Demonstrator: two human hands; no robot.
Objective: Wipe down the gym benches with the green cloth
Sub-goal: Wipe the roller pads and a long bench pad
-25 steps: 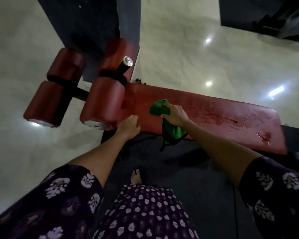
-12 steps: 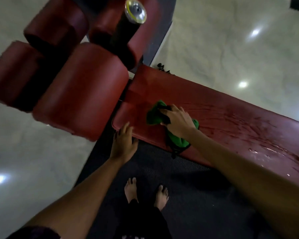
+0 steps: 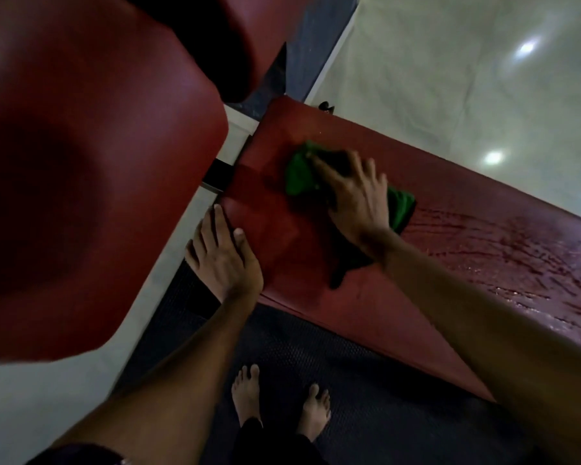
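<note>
Fingers (image 3: 371, 169) of the right hand (image 3: 356, 199) lie spread and nearly straight, flat on top of the crumpled bright green cloth (image 3: 299, 177), pressing it against the long dark red padded vinyl gym bench (image 3: 450, 250). Whether the thumb curls under the fabric cannot be told, because the hand hides it. Fingers of the left hand (image 3: 220, 255) are extended and close together, resting on the near corner of the bench's end, at about 8 o'clock from the cloth, holding nothing.

From the head camera, the cloth sits near the bench's narrow end, slightly towards 11 o'clock of frame centre. One bunched lobe pokes out beyond the fingertips towards 10 o'clock, another flatter fold shows past the knuckles at 3 o'clock, and a dark, shadowed tail of it trails back under the wrist towards 6 o'clock. No containers appear anywhere in this view.

At 3 o'clock from the cloth, the bench surface is glossy and streaked with wet, scratch-like marks; the part under and around the left hand looks duller and smoother. A large dark red cylindrical roller pad (image 3: 81, 182) fills the 9 o'clock side, blurred by closeness. Two bare feet (image 3: 249, 394) stand on the dark textured rubber floor mat (image 3: 349, 370) at 6 o'clock, and pale glossy floor tiles (image 3: 467, 78) with light reflections spread towards 1 o'clock.
</note>
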